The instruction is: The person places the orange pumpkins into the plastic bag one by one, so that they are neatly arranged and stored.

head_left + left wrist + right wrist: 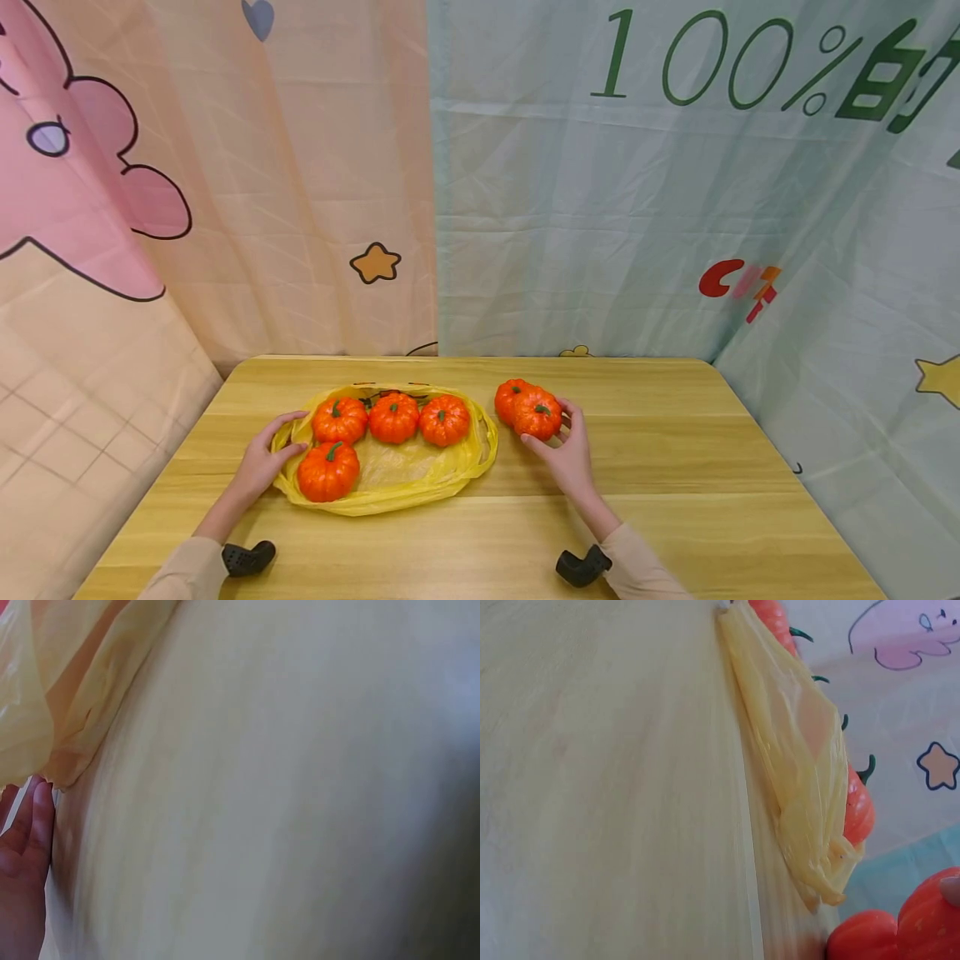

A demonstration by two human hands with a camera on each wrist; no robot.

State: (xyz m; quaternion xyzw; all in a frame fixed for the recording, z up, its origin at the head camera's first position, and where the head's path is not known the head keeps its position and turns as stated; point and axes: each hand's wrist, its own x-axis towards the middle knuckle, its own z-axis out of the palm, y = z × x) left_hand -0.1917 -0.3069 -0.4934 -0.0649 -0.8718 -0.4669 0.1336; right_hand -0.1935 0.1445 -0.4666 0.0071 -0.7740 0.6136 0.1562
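Observation:
A yellow plastic bag (408, 502) lies spread open on the table. Inside it sit several small orange toy pumpkins (393, 418) with green stems, one of them (328, 472) at the front left. My left hand (258, 462) is at the bag's left rim, thumb and fingers apart; in the left wrist view its fingertips touch the yellow plastic (90, 697). To the right of the bag, my right hand (567, 458) grips a pumpkin (537, 415) between thumb and fingers. Another pumpkin (507, 400) is just behind it, partly hidden.
The wooden table (675, 467) ends at patterned curtains (585, 250) behind and at both sides. Each wrist wears a black curved mount (251, 558). In the right wrist view the bag's side (795, 750) stands up around the pumpkins.

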